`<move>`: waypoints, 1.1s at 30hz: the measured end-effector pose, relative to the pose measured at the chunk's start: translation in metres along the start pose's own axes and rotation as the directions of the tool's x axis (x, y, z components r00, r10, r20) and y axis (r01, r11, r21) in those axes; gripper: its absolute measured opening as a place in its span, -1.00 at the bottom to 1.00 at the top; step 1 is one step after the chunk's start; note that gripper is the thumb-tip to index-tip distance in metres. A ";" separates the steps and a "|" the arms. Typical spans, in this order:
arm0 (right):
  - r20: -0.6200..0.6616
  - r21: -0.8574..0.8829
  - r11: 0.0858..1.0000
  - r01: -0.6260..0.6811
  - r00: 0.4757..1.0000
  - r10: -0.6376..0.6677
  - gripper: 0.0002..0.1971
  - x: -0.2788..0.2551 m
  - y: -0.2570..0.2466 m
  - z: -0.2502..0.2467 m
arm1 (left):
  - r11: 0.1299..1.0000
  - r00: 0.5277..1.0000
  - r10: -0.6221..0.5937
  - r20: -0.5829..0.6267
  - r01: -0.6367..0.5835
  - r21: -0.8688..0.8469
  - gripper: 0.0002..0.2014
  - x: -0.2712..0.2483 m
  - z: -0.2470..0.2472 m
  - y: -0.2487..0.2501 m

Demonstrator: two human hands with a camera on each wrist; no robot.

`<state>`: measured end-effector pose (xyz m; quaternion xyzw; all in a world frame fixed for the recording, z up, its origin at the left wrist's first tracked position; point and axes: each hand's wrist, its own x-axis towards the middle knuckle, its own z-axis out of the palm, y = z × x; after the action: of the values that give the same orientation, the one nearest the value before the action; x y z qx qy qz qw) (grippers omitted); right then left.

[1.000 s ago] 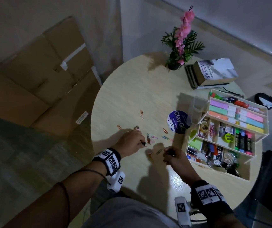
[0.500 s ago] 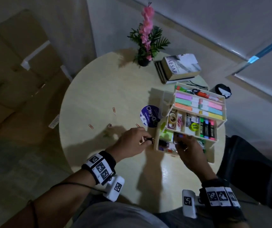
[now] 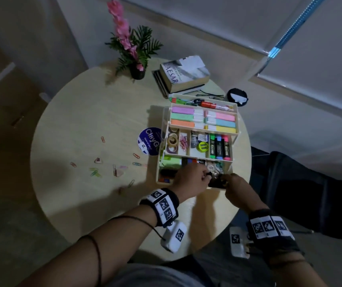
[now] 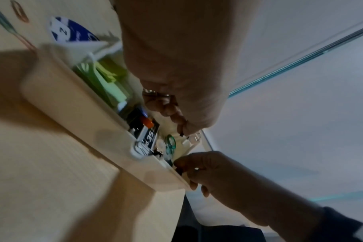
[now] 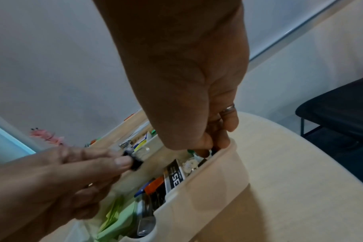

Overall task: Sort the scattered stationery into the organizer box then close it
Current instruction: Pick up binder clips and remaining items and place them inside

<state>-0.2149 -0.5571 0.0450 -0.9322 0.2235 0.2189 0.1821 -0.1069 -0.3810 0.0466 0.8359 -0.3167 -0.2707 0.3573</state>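
Left hand (image 5: 58,170) pinches a small black clip (image 5: 135,163) over the box (image 3: 188,186) bottom tray, right hand (image 5: 199,124) curled in its near corner, apparently gripping something: release low, inside the walls.

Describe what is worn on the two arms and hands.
Both forearms are bare. Each wrist carries a black band with white squares of black-and-white coded markers, and a white camera block with its own marker hangs below it. A thin black cable loops along the left forearm. Each hand wears a ring.
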 end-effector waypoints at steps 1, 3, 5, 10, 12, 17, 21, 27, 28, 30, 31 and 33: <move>0.013 0.000 1.000 0.015 1.000 -0.015 -0.48 -0.001 0.002 -0.001 | 1.000 1.000 -0.002 -0.013 0.003 0.030 -0.80 0.005 0.007 0.006; 0.032 0.011 0.999 0.032 0.999 -0.032 -0.49 -0.001 0.008 -0.002 | 0.995 1.000 -0.014 -0.012 0.015 0.100 -0.83 0.014 0.023 0.017; 0.025 0.043 0.999 0.033 0.999 -0.034 -0.52 -0.002 0.015 -0.005 | 0.989 0.999 -0.035 0.017 0.032 0.143 -0.84 0.021 0.037 0.024; -0.093 0.104 0.983 0.152 0.985 -0.143 -0.63 -0.013 0.023 -0.017 | 0.971 0.985 -0.014 0.173 -0.028 0.239 -0.79 0.016 0.048 0.023; -0.172 0.109 0.969 0.222 0.964 -0.202 -0.78 -0.013 0.020 -0.019 | 0.980 0.985 0.051 0.163 -0.081 0.183 -0.75 0.006 0.038 0.014; -0.197 0.083 0.899 0.430 0.891 -0.408 -0.84 -0.007 -0.033 -0.021 | 0.992 0.991 0.113 0.074 -0.116 0.039 -0.76 -0.041 -0.015 -0.039; -0.129 0.099 0.801 0.590 0.806 -0.578 -0.83 0.002 -0.109 -0.006 | 0.999 0.994 -0.007 -0.112 0.011 0.036 -0.84 -0.093 -0.068 -0.103; 0.016 0.135 0.763 0.633 0.768 -0.640 -0.65 0.031 -0.229 0.051 | 0.957 0.895 -0.289 -0.340 0.275 -0.091 -0.81 -0.184 -0.117 -0.215; 0.065 0.119 0.771 0.626 0.770 -0.635 -0.56 0.038 -0.245 0.061 | 0.953 0.881 -0.304 -0.362 0.286 -0.101 -0.80 -0.197 -0.122 -0.226; 0.147 0.051 0.783 0.620 0.770 -0.620 -0.43 0.053 -0.270 0.083 | 0.949 0.867 -0.316 -0.384 0.295 -0.114 -0.80 -0.218 -0.128 -0.243; 0.186 -0.010 0.783 0.622 0.771 -0.610 -0.38 0.060 -0.278 0.092 | 0.946 0.865 -0.325 -0.383 0.300 -0.125 -0.81 -0.225 -0.131 -0.250; 0.240 -0.121 0.766 0.631 0.768 -0.594 -0.32 0.069 -0.291 0.107 | 0.942 0.865 -0.334 -0.375 0.299 -0.150 -0.82 -0.231 -0.137 -0.262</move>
<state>-0.0498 -0.2906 -0.0083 -0.9420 -0.1348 0.2548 0.1719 -0.0765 -0.0132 -0.0201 0.8974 -0.0845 -0.1648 0.4005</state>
